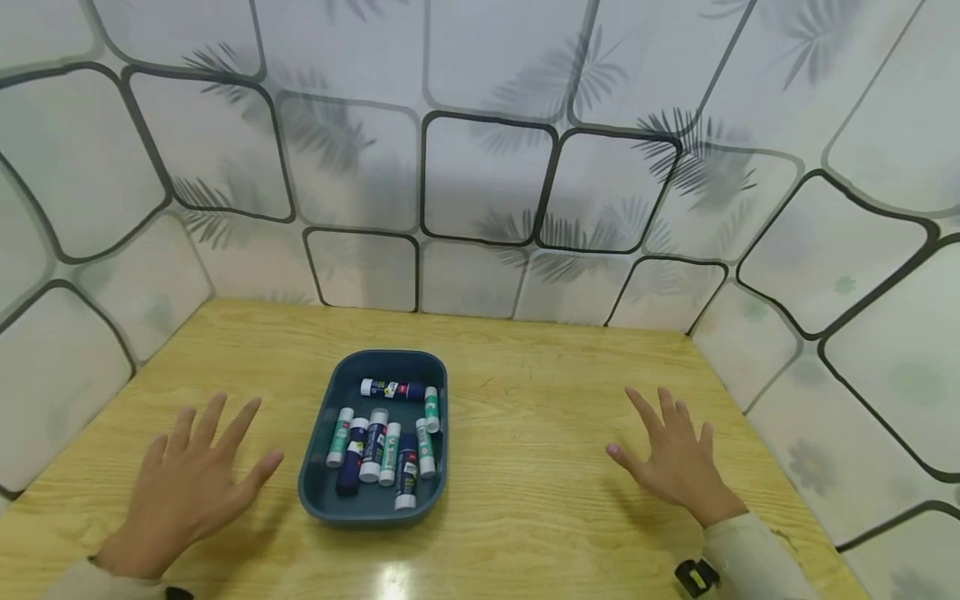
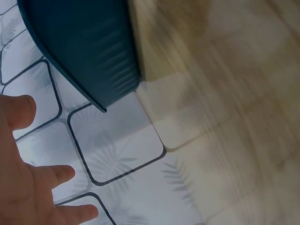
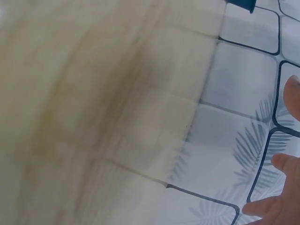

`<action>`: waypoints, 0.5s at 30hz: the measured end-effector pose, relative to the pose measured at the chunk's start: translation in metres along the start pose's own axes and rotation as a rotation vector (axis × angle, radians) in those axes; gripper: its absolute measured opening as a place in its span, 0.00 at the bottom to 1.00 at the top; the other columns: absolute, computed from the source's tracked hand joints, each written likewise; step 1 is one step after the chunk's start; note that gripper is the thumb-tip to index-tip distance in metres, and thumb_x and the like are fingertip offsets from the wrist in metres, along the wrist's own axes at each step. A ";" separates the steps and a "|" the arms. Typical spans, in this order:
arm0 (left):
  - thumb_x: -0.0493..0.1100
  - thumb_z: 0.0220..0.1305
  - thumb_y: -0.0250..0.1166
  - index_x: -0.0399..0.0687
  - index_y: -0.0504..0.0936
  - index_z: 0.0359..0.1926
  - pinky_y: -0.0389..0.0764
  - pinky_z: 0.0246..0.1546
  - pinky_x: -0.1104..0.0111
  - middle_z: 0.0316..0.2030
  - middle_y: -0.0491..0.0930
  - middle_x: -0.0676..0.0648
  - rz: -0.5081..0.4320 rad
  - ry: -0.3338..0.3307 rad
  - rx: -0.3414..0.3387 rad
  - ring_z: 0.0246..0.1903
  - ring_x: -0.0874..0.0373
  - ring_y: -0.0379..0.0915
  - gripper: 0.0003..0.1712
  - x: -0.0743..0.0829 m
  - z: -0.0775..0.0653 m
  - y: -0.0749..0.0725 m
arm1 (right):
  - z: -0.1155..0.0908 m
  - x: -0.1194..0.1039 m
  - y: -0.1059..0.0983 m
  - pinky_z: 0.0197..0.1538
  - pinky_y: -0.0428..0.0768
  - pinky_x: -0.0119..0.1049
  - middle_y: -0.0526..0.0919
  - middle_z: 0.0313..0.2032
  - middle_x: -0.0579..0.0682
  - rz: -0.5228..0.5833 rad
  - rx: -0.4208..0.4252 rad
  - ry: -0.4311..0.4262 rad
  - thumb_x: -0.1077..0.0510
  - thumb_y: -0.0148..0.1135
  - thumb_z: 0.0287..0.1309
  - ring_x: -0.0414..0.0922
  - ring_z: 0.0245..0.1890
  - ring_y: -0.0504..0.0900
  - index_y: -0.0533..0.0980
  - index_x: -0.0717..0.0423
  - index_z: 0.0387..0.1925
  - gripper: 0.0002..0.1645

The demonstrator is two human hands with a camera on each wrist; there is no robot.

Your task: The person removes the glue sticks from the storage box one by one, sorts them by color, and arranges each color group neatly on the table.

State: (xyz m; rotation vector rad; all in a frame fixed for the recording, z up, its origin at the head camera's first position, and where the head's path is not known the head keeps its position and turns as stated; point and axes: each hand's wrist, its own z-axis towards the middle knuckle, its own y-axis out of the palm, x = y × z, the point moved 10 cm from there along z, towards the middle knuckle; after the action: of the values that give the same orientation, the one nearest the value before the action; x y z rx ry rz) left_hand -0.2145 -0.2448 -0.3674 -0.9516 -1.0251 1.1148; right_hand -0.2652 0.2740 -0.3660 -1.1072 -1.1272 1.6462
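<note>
Fingers point(image 1: 207, 425) spread near opposite tabletop point(image 1: 525, 467) edges, our left hand point(image 1: 187, 487) and right hand point(image 1: 675, 462) should pinch glue sticks point(image 1: 372, 450) singly.

From far away, I count two hands: one left hand point(image 1: 183, 492) and one right hand point(image 1: 677, 465), with five fingers point(image 1: 208, 423) on each. Just beside the left fingers I see one blue tray point(image 1: 397, 362). It has eight glue sticks point(image 1: 373, 450) in it: four dark blue and four green and white. Under the fingers I count one wooden surface point(image 1: 525, 467).
</note>
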 end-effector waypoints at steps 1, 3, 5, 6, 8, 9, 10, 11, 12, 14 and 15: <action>0.67 0.67 0.51 0.44 0.57 0.72 0.55 0.51 0.30 0.66 0.54 0.25 -0.026 0.006 -0.008 0.61 0.22 0.48 0.43 0.001 0.002 0.001 | 0.003 -0.003 -0.001 0.51 0.46 0.82 0.51 0.68 0.76 0.032 0.000 -0.016 0.35 0.58 0.61 0.79 0.63 0.52 0.50 0.50 0.75 0.50; 0.63 0.68 0.53 0.39 0.58 0.71 0.60 0.49 0.31 0.65 0.55 0.24 -0.124 0.024 -0.022 0.60 0.22 0.52 0.42 0.005 0.007 0.001 | 0.009 -0.008 -0.002 0.54 0.51 0.79 0.53 0.67 0.75 0.108 -0.005 -0.044 0.38 0.58 0.62 0.76 0.63 0.55 0.51 0.55 0.74 0.48; 0.58 0.70 0.54 0.33 0.57 0.70 0.63 0.48 0.31 0.64 0.56 0.22 -0.250 0.029 -0.044 0.59 0.23 0.56 0.41 0.008 0.012 0.002 | 0.015 -0.013 -0.003 0.56 0.57 0.75 0.56 0.67 0.74 0.190 -0.016 -0.066 0.42 0.59 0.64 0.74 0.63 0.58 0.51 0.59 0.73 0.47; 0.56 0.70 0.55 0.32 0.56 0.70 0.65 0.47 0.32 0.64 0.57 0.22 -0.314 0.028 -0.056 0.58 0.23 0.58 0.41 0.009 0.014 0.002 | 0.017 -0.014 -0.003 0.55 0.60 0.73 0.57 0.67 0.73 0.226 -0.025 -0.072 0.43 0.59 0.64 0.73 0.62 0.60 0.51 0.60 0.73 0.46; 0.54 0.72 0.54 0.30 0.54 0.70 0.67 0.48 0.35 0.63 0.59 0.22 -0.432 0.008 -0.093 0.57 0.24 0.61 0.40 0.011 0.018 0.005 | 0.023 -0.016 -0.004 0.54 0.66 0.68 0.59 0.66 0.72 0.285 -0.040 -0.075 0.45 0.58 0.66 0.71 0.61 0.64 0.52 0.61 0.73 0.45; 0.54 0.72 0.53 0.30 0.54 0.70 0.69 0.48 0.37 0.63 0.61 0.23 -0.467 -0.005 -0.103 0.57 0.26 0.63 0.39 0.011 0.020 0.006 | 0.026 -0.017 -0.004 0.53 0.68 0.67 0.60 0.66 0.72 0.309 -0.049 -0.073 0.45 0.57 0.66 0.71 0.60 0.66 0.52 0.60 0.73 0.44; 0.54 0.73 0.53 0.31 0.54 0.71 0.71 0.47 0.38 0.62 0.63 0.23 -0.491 -0.022 -0.117 0.56 0.27 0.66 0.39 0.011 0.022 0.007 | 0.029 -0.018 -0.004 0.52 0.70 0.66 0.61 0.65 0.72 0.335 -0.060 -0.071 0.45 0.57 0.66 0.70 0.59 0.68 0.53 0.60 0.72 0.42; 0.55 0.73 0.52 0.31 0.54 0.71 0.74 0.46 0.40 0.62 0.64 0.24 -0.521 -0.038 -0.135 0.55 0.28 0.67 0.39 0.011 0.024 0.010 | 0.032 -0.019 -0.003 0.52 0.71 0.65 0.63 0.65 0.72 0.366 -0.075 -0.068 0.46 0.56 0.67 0.70 0.58 0.69 0.54 0.60 0.72 0.41; 0.55 0.73 0.52 0.32 0.53 0.71 0.76 0.45 0.43 0.62 0.64 0.24 -0.568 -0.056 -0.159 0.56 0.29 0.68 0.39 0.011 0.025 0.013 | 0.035 -0.020 -0.001 0.52 0.72 0.64 0.64 0.64 0.72 0.402 -0.095 -0.064 0.46 0.56 0.68 0.69 0.57 0.70 0.55 0.59 0.71 0.39; 0.54 0.73 0.52 0.32 0.52 0.72 0.79 0.44 0.49 0.62 0.64 0.25 -0.668 -0.094 -0.206 0.56 0.31 0.68 0.40 0.011 0.029 0.021 | 0.041 -0.023 0.002 0.52 0.74 0.60 0.66 0.63 0.70 0.476 -0.133 -0.057 0.47 0.55 0.69 0.66 0.57 0.72 0.59 0.60 0.70 0.36; 0.54 0.73 0.53 0.32 0.51 0.72 0.80 0.42 0.52 0.62 0.64 0.25 -0.726 -0.116 -0.231 0.56 0.32 0.69 0.40 0.011 0.030 0.025 | 0.045 -0.025 0.004 0.52 0.75 0.58 0.67 0.62 0.69 0.510 -0.155 -0.058 0.48 0.55 0.69 0.65 0.57 0.73 0.61 0.60 0.69 0.34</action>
State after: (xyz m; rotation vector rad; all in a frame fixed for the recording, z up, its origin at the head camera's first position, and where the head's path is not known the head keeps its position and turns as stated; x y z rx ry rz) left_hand -0.2479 -0.2266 -0.3814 -0.6042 -1.4617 0.4535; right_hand -0.3018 0.2395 -0.3558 -1.5501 -1.0795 2.0115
